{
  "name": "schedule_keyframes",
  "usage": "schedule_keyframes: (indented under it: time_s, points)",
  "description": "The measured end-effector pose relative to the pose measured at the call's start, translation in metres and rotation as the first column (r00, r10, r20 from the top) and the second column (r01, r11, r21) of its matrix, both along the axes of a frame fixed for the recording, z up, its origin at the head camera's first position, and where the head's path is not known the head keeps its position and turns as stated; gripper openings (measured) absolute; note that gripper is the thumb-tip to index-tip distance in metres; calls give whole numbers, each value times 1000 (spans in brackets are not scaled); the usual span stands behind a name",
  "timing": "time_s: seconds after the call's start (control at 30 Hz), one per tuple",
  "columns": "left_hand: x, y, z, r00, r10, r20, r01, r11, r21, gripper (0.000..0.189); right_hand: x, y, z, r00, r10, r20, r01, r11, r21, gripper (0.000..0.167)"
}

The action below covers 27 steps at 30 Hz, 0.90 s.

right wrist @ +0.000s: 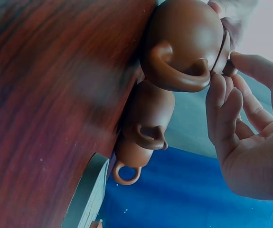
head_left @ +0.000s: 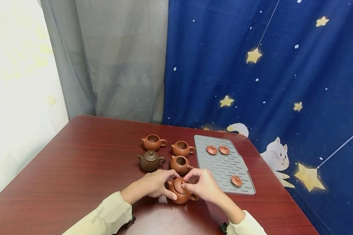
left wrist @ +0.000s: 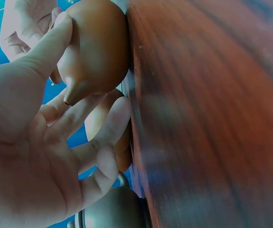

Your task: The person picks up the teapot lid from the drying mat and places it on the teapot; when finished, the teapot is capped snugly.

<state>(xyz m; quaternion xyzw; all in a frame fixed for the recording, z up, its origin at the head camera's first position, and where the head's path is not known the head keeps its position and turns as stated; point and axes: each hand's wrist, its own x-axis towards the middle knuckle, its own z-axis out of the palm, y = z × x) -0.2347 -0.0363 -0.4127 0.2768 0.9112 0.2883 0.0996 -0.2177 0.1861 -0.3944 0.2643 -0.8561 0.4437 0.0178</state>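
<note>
A reddish-brown clay teapot (head_left: 180,198) stands on the table near its front side, spout to the left and handle to the right. My left hand (head_left: 156,184) holds its body from the spout side; the thumb and fingers span the pot in the left wrist view. With thumb and fingertips, my right hand (head_left: 205,186) pinches the knob of the lid (head_left: 179,186). That lid lies over the mouth of the pot, slightly tilted, and a thin dark line shows between lid and body (right wrist: 186,28) in the right wrist view.
Just beyond my hands stand three lidless reddish teapots: one close (head_left: 180,169), one behind it (head_left: 180,152) and one back left (head_left: 151,146). A dark brown lidded teapot (head_left: 149,165) is left of them. Three loose lids, one nearest (head_left: 236,181), lie on a grey mat (head_left: 220,169).
</note>
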Motion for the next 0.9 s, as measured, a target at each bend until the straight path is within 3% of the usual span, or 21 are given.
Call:
schedule_keyframes:
  time_s: [0.63,0.9]
  points:
    - [0,-1,0,1000,-21,-17,22,1000,21,64,-4,0,-6,999,17,-48,-15,999,48,12]
    - [-4,-4,-2,990,-69,-124,67,997,-24,65,-5,4,-6,999,31,-11,-30,998,64,13]
